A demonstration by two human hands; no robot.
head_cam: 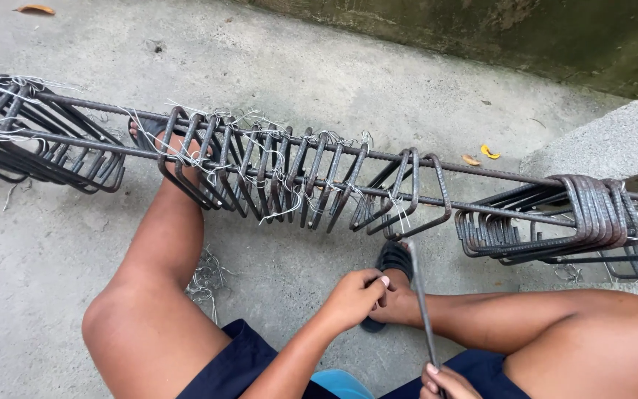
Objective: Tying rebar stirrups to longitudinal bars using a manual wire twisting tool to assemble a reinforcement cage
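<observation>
- The left hand (354, 295) sits low between the knees, its fingers pinched together near the foot; it may be nipping a thin piece of wire, but that is too small to tell.
- The right hand (444, 380) is at the bottom edge, closed round the lower end of a thin metal rod (420, 307) that stands nearly upright, its top close to the sandal (393, 258). Held like that, the rod looks ready to use as a tying hook, though its tip is not clear.
- The rebar cage (319, 177) lies across the view above the legs, long bars running left to right through bent steel rings. It seems propped at the right on a concrete block (614, 140), which keeps it off the concrete floor (46, 251) and within reach.
- Tie wires (275, 199) hang in pale loose ends where the middle rings are fixed; the rings at the far right (585, 214) are bunched tight together, with no wire showing.
- One foot rests under the bars at the left, the other by the rod.
- Wire offcuts (204, 281) lie on the floor by the left thigh.
- No packages, labels or signs show; only yellow leaf scraps (489, 151) near the block.
</observation>
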